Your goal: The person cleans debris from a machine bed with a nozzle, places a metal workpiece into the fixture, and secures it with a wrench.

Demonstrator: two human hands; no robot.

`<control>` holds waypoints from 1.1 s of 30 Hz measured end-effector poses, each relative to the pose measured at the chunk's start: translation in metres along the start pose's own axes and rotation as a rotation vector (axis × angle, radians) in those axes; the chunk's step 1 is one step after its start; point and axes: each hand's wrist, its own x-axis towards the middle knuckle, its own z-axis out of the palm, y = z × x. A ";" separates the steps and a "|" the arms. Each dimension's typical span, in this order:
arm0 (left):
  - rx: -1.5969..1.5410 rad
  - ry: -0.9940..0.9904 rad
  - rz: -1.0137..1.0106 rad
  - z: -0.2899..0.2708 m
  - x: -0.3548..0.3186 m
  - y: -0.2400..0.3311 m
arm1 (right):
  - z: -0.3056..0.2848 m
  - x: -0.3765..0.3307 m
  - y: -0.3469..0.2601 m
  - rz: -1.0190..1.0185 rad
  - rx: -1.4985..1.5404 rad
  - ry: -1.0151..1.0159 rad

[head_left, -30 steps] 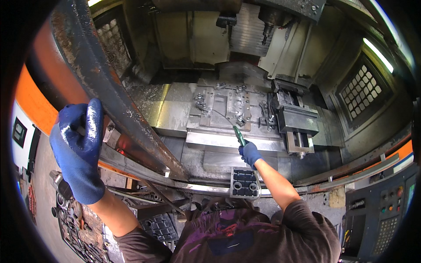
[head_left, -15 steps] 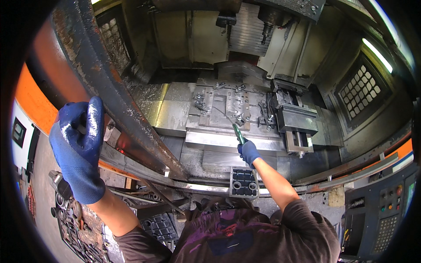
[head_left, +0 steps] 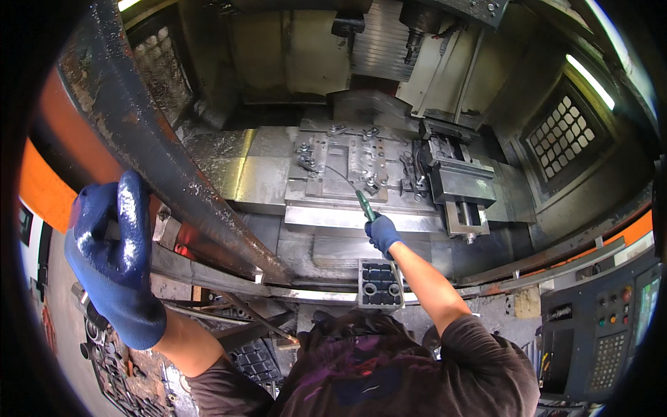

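My right hand (head_left: pixel 382 233), in a blue glove, grips a green air gun (head_left: pixel 365 206). The gun's thin bent nozzle reaches away over a flat metal plate (head_left: pixel 316 187) fixed with several clamps (head_left: pixel 306 162) on the machine bed. My left hand (head_left: pixel 111 260), gloved in blue too, is raised at the left beside the dark, rust-marked steel door edge (head_left: pixel 174 167). Its fingers are curled. Whatever they close round is hidden.
A machine vise (head_left: pixel 464 184) sits right of the plate, under the spindle (head_left: pixel 415 45). Below my right hand, a block with dark pockets (head_left: pixel 381 286) stands by the sill. A control panel (head_left: pixel 611 347) is at the right, and loose tools (head_left: pixel 121 368) lie at lower left.
The view has shifted slightly, so the machine appears further left and higher. My left hand sits a little lower. My right hand keeps the air gun over the plate.
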 end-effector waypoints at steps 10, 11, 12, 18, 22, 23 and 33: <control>0.037 -0.153 0.049 -0.009 0.000 -0.007 | -0.066 -0.018 -0.004 0.134 0.101 -0.125; 0.036 -0.126 0.058 -0.005 0.000 -0.004 | -0.085 -0.020 0.000 0.118 0.030 -0.093; 0.039 -0.098 0.068 -0.005 0.001 -0.001 | -0.103 -0.021 0.003 0.100 -0.040 -0.065; -0.060 -0.059 -0.102 0.000 -0.006 -0.008 | -0.202 -0.029 0.000 0.200 -0.200 0.051; -0.047 -0.053 -0.147 0.000 -0.009 -0.019 | -0.221 -0.019 0.003 0.205 -0.223 -0.013; -0.029 -0.088 -0.148 -0.003 -0.008 -0.025 | -0.222 -0.016 0.004 0.204 -0.259 -0.010; 0.008 -0.083 -0.149 -0.008 -0.007 -0.042 | -0.223 0.027 -0.021 0.225 -0.297 -0.182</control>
